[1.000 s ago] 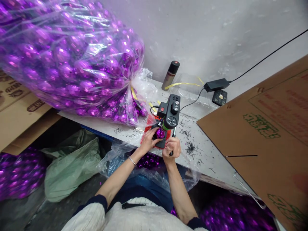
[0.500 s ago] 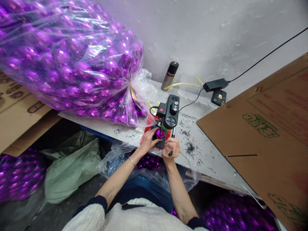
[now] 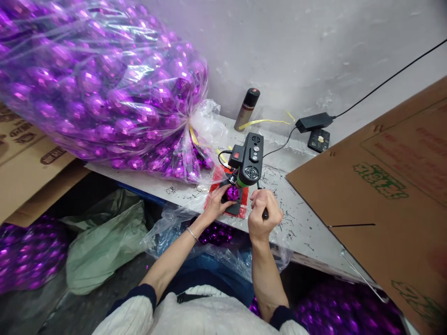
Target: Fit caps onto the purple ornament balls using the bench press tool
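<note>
The purple ball point(image 3: 233, 192) sits under the black press point(image 3: 252, 160), pinched between the thumb and fingers of the left hand point(image 3: 215, 203). The right hand point(image 3: 264, 215) is clenched round the black handle point(image 3: 265, 214). From here, the right-hand carton point(image 3: 349, 195) shows red and green print, the left-hand one point(image 3: 31, 163) brown print, none clearly readable.

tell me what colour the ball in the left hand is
The ball in the left hand is shiny purple, seen best in the head view.
</note>
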Tool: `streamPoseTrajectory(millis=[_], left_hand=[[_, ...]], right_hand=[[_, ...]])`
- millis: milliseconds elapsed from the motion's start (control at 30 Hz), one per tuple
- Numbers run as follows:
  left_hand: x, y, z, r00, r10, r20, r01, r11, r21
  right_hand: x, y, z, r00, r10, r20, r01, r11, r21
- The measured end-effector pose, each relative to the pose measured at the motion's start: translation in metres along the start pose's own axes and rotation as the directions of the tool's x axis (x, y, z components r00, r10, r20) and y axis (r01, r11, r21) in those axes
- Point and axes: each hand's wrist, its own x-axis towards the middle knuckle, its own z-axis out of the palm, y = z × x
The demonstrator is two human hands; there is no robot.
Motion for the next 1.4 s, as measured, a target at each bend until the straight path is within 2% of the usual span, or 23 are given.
streamPoseTrajectory(millis=[100, 200, 267, 333, 400, 433, 533, 600, 667, 700, 733, 767, 800, 833, 867, 933, 1033, 1100, 1200, 1300, 1400], left_hand=[[-0.001, 0.006, -0.003, 0.999, -0.018, -0.046, 0.018, 1.000, 0.013], [-0.029, 0.019, -0.013, 0.993, 0.000, -0.117, 0.007, 0.998, 0.056], [-0.065, 0.026, -0.018, 0.997, 0.060, -0.055, -0.056, 0.996, 0.074], [-0.104, 0.027, -0.017, 0.988, 0.094, 0.122, -0.103, 0.992, 0.067], [-0.134, 0.021, -0.011, 0.963, -0.016, 0.268, -0.011, 0.995, 0.096], [-0.144, 0.016, -0.007, 0.942, -0.117, 0.314, 0.078, 0.988, 0.136], [-0.147, 0.006, -0.002, 0.840, -0.419, 0.346, 0.333, 0.900, 0.281], [-0.134, 0.011, -0.010, 0.774, -0.501, 0.387, 0.390, 0.859, 0.331], [-0.111, 0.023, -0.027, 0.742, -0.428, 0.517, 0.336, 0.904, 0.266], [-0.096, 0.030, -0.038, 0.747, -0.344, 0.569, 0.288, 0.939, 0.190], [-0.078, 0.036, -0.050, 0.776, -0.250, 0.578, 0.235, 0.967, 0.103], [-0.056, 0.041, -0.061, 0.838, -0.183, 0.514, 0.183, 0.982, 0.051], [-0.033, 0.044, -0.072, 0.917, -0.162, 0.366, 0.145, 0.987, 0.072], [-0.007, 0.043, -0.081, 0.967, -0.157, 0.199, 0.128, 0.980, 0.153], [0.019, 0.040, -0.087, 0.986, -0.148, 0.075, 0.124, 0.957, 0.263], [0.068, 0.029, -0.094, 0.982, -0.182, -0.042, 0.179, 0.852, 0.491], [0.119, 0.010, -0.088, 0.945, -0.323, 0.043, 0.198, 0.674, 0.712], [0.134, 0.001, -0.081, 0.917, -0.383, 0.113, 0.168, 0.627, 0.761], [0.136, -0.003, -0.074, 0.904, -0.404, 0.139, 0.160, 0.622, 0.766], [0.128, -0.004, -0.080, 0.905, -0.405, 0.132, 0.166, 0.620, 0.767], [0.119, -0.003, -0.092, 0.924, -0.370, 0.094, 0.185, 0.650, 0.737]], right_hand=[[0.001, -0.001, -0.001, 1.000, 0.006, 0.006, -0.006, 1.000, 0.004], [-0.004, 0.002, -0.001, 1.000, -0.027, 0.014, 0.027, 1.000, 0.003], [-0.008, 0.004, 0.000, 0.998, -0.059, 0.027, 0.058, 0.998, 0.005], [-0.010, 0.006, 0.000, 0.996, -0.082, 0.034, 0.082, 0.997, 0.008], [-0.012, 0.008, 0.002, 0.995, -0.097, 0.026, 0.097, 0.995, 0.008], [-0.012, 0.008, 0.002, 0.995, -0.101, 0.021, 0.101, 0.995, 0.007], [-0.014, 0.010, 0.003, 0.994, -0.106, 0.013, 0.106, 0.994, 0.005], [-0.015, 0.011, 0.003, 0.993, -0.116, 0.022, 0.115, 0.993, 0.006], [-0.016, 0.013, 0.003, 0.991, -0.132, 0.031, 0.132, 0.991, 0.002], [-0.017, 0.014, 0.003, 0.990, -0.139, 0.032, 0.139, 0.990, -0.003], [-0.018, 0.014, 0.004, 0.989, -0.146, 0.027, 0.146, 0.989, -0.006], [-0.018, 0.014, 0.004, 0.989, -0.149, 0.021, 0.149, 0.989, -0.008], [-0.018, 0.015, 0.005, 0.989, -0.149, 0.014, 0.149, 0.989, -0.008], [-0.018, 0.015, 0.005, 0.989, -0.148, 0.009, 0.148, 0.989, -0.007], [-0.019, 0.014, 0.006, 0.989, -0.147, 0.006, 0.147, 0.989, -0.005], [-0.018, 0.014, 0.006, 0.989, -0.145, 0.007, 0.145, 0.989, -0.005], [-0.019, 0.014, 0.006, 0.990, -0.142, 0.009, 0.142, 0.990, -0.006], [-0.019, 0.014, 0.006, 0.990, -0.141, 0.012, 0.141, 0.990, -0.004], [-0.020, 0.015, 0.007, 0.988, -0.151, 0.013, 0.151, 0.988, -0.002], [-0.020, 0.015, 0.007, 0.987, -0.160, 0.004, 0.160, 0.987, -0.008], [-0.021, 0.016, 0.008, 0.987, -0.159, 0.006, 0.159, 0.987, -0.015]])
